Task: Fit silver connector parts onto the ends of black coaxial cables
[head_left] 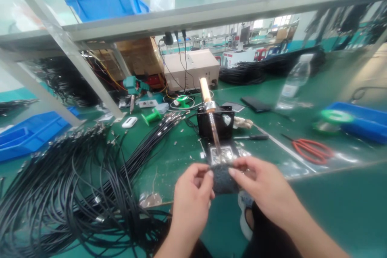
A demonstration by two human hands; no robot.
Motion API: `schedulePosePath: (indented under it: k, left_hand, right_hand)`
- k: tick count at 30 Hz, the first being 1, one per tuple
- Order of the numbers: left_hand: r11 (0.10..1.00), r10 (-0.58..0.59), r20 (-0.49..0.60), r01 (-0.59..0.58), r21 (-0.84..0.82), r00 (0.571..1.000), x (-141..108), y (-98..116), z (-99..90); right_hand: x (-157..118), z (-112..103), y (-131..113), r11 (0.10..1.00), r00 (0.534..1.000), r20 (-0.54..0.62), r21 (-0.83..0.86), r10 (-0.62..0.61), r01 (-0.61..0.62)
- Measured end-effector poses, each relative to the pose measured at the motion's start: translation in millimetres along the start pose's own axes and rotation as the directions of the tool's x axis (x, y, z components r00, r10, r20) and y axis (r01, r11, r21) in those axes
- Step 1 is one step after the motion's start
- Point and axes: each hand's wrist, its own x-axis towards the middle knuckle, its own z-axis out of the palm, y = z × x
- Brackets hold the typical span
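My left hand is closed in a pinch at the left edge of a dark flat pad by the table's front edge. At the pad's right edge my right hand pinches with thumb and forefinger. What lies between the fingertips is too blurred to make out. Just beyond the fingertips sits a small metal tray with silvery material. A soldering iron with a wooden handle slants down, tip at the tray, in front of a black box-shaped fan.
Black cables with metal ends spread across the left side. At right lie red-handled scissors, a solder spool, a blue bin and a plastic bottle. A screwdriver lies beyond my right hand. A shelf beam crosses above.
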Motion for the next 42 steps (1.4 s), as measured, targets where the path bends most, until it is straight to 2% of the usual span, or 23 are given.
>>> schedulePosePath:
  k: [4, 7, 10, 15, 18, 22, 27, 31, 35, 40, 42]
  left_hand:
    - [0.986, 0.146, -0.064, -0.140, 0.087, 0.987, -8, 1, 2.6]
    - [0.939, 0.310, -0.098, -0.288, 0.189, 0.946, -16, -1, 3.8]
    - [0.879, 0.430, -0.081, -0.396, 0.266, 0.899, -21, -7, 4.6]
    - [0.789, 0.535, -0.039, -0.482, 0.382, 0.844, -24, -14, 3.0]
    - [0.733, 0.580, -0.046, -0.497, 0.464, 0.813, -23, -10, 2.1]
    - [0.740, 0.561, -0.063, -0.466, 0.485, 0.825, -22, -7, 1.5]
    - [0.802, 0.436, -0.043, -0.366, 0.472, 0.899, -23, -18, -1.0]
    - [0.853, 0.344, -0.063, -0.283, 0.438, 0.937, -19, -13, -2.2]
    - [0.853, 0.354, -0.084, -0.285, 0.437, 0.932, -18, -4, -1.7]
    - [0.775, 0.479, -0.049, -0.395, 0.494, 0.877, -23, -9, -1.5]
    - [0.761, 0.493, -0.045, -0.405, 0.507, 0.869, -25, -10, -2.2]
  right_hand:
    - [-9, 4, -4, 0.997, 0.995, -0.086, -0.053, -0.051, 0.047]
    - [-16, 7, -3, 0.991, 0.984, -0.136, -0.084, -0.115, 0.104]
    - [-22, 11, 1, 0.980, 0.970, -0.160, -0.115, -0.180, 0.163]
    - [-27, 11, 6, 0.932, 0.932, -0.167, -0.230, -0.322, 0.281]
    - [-25, 9, 1, 0.942, 0.937, -0.182, -0.219, -0.297, 0.256]
    - [-21, 7, -5, 0.972, 0.966, -0.165, -0.161, -0.197, 0.171]
    - [-19, 7, 4, 0.986, 0.990, -0.092, -0.136, -0.111, 0.098]
    - [-15, 8, 7, 0.993, 0.994, -0.093, -0.114, -0.049, 0.039]
    - [-15, 9, 3, 0.995, 0.991, -0.123, -0.096, -0.052, 0.040]
    - [-22, 9, 3, 0.993, 0.989, -0.127, -0.096, -0.081, 0.069]
    - [-23, 8, 3, 0.993, 0.989, -0.127, -0.099, -0.082, 0.070]
